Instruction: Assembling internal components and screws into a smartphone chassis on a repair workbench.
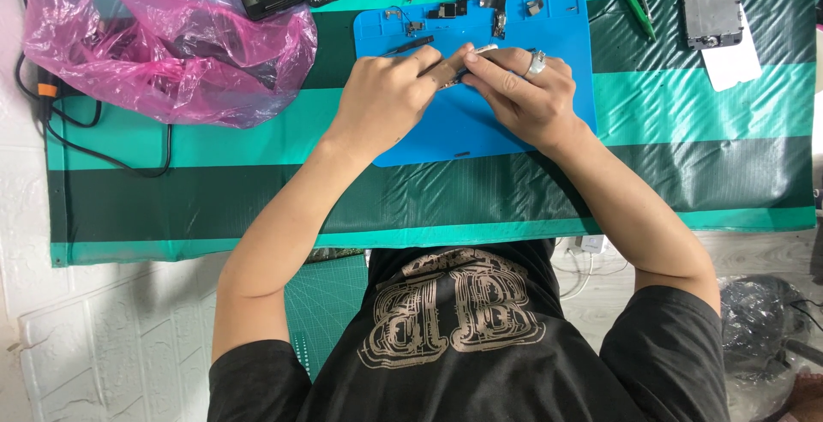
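head view showed both hands over the blue mat [480, 135]: left hand [386, 96] pinched a dark tool [426, 68], right hand [523, 88] gripped a small metal part [456, 73]. pink plastic bag [163, 45] lay left of the mat.

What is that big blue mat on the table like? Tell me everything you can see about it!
The blue mat is a flat rectangle with rounded corners, and it looks soft and rubbery. It lies flat on a cloth striped light and dark green. Along its far edge sit small dark and silvery parts in a row. The left hand and the right hand rest on its middle, pinching a small metal piece between them. Its near part is bare blue.
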